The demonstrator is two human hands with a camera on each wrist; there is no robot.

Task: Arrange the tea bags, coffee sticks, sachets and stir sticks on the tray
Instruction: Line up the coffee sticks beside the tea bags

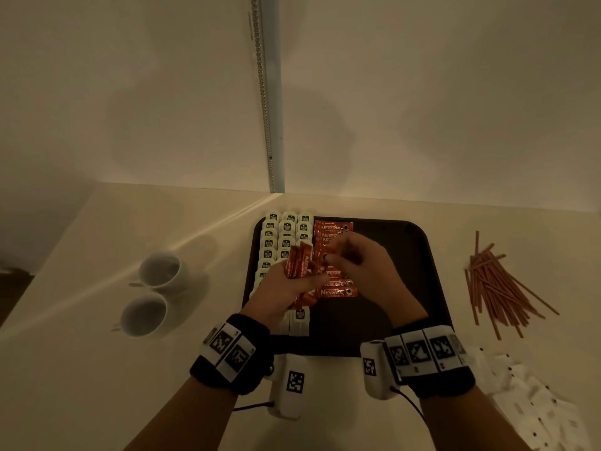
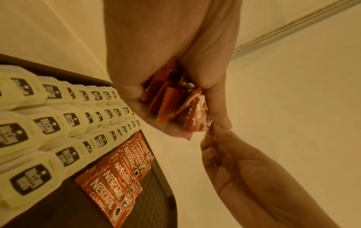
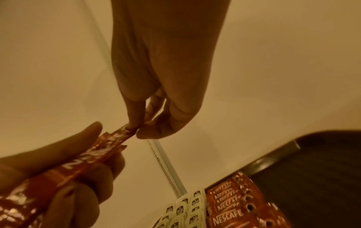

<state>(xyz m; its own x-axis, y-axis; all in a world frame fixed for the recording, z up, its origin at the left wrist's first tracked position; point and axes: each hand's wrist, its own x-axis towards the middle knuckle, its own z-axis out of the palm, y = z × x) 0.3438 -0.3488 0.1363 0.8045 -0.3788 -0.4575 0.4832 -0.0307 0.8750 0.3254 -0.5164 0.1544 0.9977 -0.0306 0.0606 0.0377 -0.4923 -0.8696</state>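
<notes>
Left hand gripping a bundle of coffee sticks; right hand pinching one stick's tip. Below, on the tray: tea bags filling its left edge, coffee column unfinished. Stir sticks (loose) waiting at the counter's right edge.

Black wristbands on both wrists, white panels with black square codes; white camera pods, thin black cables.
</notes>
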